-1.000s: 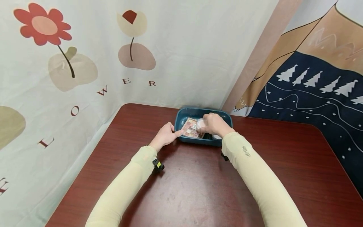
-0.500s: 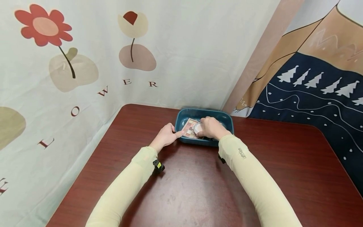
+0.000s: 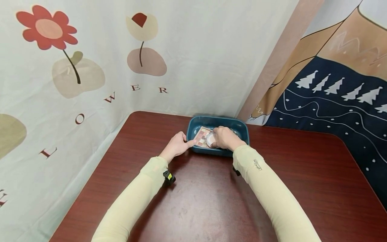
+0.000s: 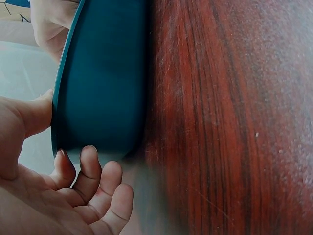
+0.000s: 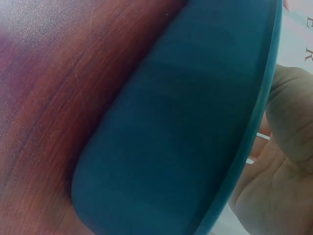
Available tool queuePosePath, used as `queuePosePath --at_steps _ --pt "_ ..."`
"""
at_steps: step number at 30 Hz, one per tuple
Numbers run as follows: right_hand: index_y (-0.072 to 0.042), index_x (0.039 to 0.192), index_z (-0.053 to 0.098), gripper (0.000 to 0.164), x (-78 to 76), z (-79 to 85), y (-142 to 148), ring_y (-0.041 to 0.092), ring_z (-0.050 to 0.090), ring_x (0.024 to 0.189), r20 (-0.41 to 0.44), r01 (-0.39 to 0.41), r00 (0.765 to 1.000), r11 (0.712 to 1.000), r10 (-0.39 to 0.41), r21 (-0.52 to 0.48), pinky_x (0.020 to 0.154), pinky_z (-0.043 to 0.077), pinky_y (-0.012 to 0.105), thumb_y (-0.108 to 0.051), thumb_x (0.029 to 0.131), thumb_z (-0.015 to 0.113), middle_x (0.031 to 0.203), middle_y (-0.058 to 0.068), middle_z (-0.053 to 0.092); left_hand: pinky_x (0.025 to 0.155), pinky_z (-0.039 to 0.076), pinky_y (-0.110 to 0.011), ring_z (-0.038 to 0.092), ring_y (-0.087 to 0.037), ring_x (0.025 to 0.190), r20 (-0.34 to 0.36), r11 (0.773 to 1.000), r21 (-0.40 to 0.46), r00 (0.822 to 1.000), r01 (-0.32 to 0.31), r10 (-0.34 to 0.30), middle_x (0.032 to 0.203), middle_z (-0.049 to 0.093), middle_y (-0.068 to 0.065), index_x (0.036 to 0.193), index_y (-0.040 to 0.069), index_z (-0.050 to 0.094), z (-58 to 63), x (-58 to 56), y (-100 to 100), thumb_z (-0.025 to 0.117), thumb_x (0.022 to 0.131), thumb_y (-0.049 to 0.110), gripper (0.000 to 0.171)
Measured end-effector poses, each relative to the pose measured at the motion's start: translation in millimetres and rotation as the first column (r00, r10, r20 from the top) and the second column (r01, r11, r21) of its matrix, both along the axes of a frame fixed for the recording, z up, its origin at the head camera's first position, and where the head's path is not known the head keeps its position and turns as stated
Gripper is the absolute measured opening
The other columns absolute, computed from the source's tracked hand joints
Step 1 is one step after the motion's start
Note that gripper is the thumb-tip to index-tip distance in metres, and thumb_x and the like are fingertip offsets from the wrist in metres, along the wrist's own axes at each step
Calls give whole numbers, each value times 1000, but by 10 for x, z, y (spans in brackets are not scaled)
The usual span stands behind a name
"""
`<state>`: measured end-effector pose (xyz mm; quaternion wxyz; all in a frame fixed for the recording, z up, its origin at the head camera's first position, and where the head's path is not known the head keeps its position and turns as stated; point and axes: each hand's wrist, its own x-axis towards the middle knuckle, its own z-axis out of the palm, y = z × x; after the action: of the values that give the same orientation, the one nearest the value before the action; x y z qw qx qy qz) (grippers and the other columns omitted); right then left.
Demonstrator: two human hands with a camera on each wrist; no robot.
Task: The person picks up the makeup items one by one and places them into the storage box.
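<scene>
A dark teal plastic bin [image 3: 211, 152] stands at the far side of the table. My left hand [image 3: 177, 144] grips its left end, thumb over the rim and fingertips against the outer wall, as the left wrist view shows around the bin wall [image 4: 102, 78]. Inside, an eyeshadow palette [image 3: 199, 135] with pink and brown squares lies at the left. My right hand [image 3: 226, 137] reaches into the bin and holds a round white compact [image 3: 210, 139] by its right side, over the palette's right part. In the right wrist view the bin wall [image 5: 161, 127] covers most of what that hand [image 5: 274, 181] holds.
The reddish-brown wooden table [image 3: 193, 201] stretches in front of the bin. Right behind it hangs a white curtain [image 3: 196, 67] with printed flowers and letters. A dark blue printed cloth [image 3: 326, 101] hangs at the right.
My right hand has moved down and slightly left into the bin with the compact, bringing it lower over the palette. My left hand has stayed on the bin's left end.
</scene>
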<state>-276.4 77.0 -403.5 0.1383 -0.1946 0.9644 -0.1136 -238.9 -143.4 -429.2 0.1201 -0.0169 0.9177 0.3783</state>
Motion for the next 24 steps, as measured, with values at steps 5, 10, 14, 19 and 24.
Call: queuePosePath --at_steps 5,10,14,19,24 --pt "2 145 55 66 -8 14 5 31 57 121 -5 -12 1000 1000 12 17 108 47 46 -30 92 79 138 21 59 77 41 -38 51 -28 89 -3 1000 0 1000 0 0 90 48 -10 96 6 47 2 -1 1 69 98 45 45" --pt "3 140 59 60 -5 29 17 33 58 121 -36 -46 998 998 47 42 107 47 46 -28 92 78 135 23 60 77 41 -38 51 -27 88 -5 1000 0 1000 1 -1 89 48 -10 96 6 47 -2 -1 3 69 98 46 45" --pt "3 139 60 58 -6 34 33 34 58 123 -32 -49 998 998 50 36 108 47 46 -27 93 78 136 24 59 77 41 -38 51 -27 89 -1 1000 1 1000 -2 2 90 49 -10 96 6 47 0 -7 -1 69 98 46 45" --pt "2 142 58 59 2 32 67 34 56 127 -7 -17 1000 1000 17 7 109 45 48 -27 94 76 141 23 56 79 42 -38 52 -28 90 7 1000 -2 1000 -6 6 92 49 -11 98 6 48 5 -15 -28 69 98 47 46" --pt "1 143 58 58 30 41 133 35 55 130 -16 -8 1000 1000 8 -14 109 46 49 -27 95 74 143 22 56 79 41 -39 51 -29 90 7 1000 0 1000 -7 7 93 49 -12 99 5 47 4 -19 -57 68 98 47 47"
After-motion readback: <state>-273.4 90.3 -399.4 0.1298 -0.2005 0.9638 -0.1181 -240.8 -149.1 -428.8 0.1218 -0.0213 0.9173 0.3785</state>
